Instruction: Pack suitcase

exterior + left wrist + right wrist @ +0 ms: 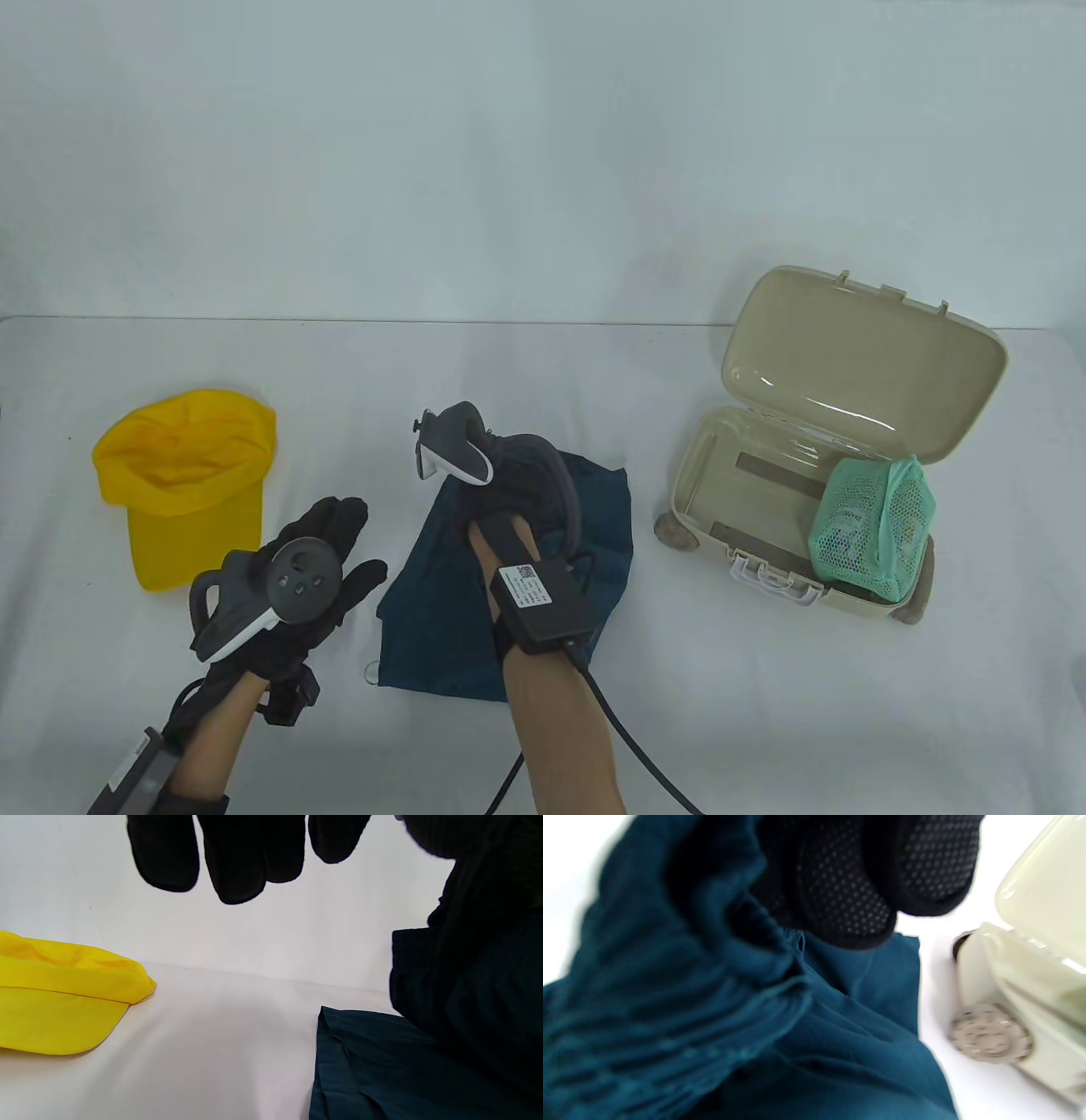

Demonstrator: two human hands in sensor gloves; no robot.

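1. The white table (pixel 526 747) holds all the things.
2. The suitcase (pixel 857 373) is a small tan box with wheels. Its lid stands open, tipped back. It is at the far right of the table.
3. The blue cloth (pixel 602 518) lies on the table, to the left of the suitcase and apart from it. It is bunched up in folds where it is held. In the right wrist view its near edge is lifted and its far corner lies close to a suitcase wheel (pixel 990 1033).
4. The yellow cap (pixel 187 475) sits far to the left of the suitcase, past the blue cloth. It lies apart from the cloth.
5. The green net bag (pixel 874 526) sits inside the suitcase, at its right end. It sticks up over the rim.
6. The right hand (pixel 517 484) is over the blue cloth, left of the suitcase. Its fingers (pixel 840 899) are curled and grip a fold of the cloth.
7. The left hand (pixel 314 560) is between the cap and the cloth. Its fingers (pixel 237 861) are straight and spread a little, and they hold nothing.
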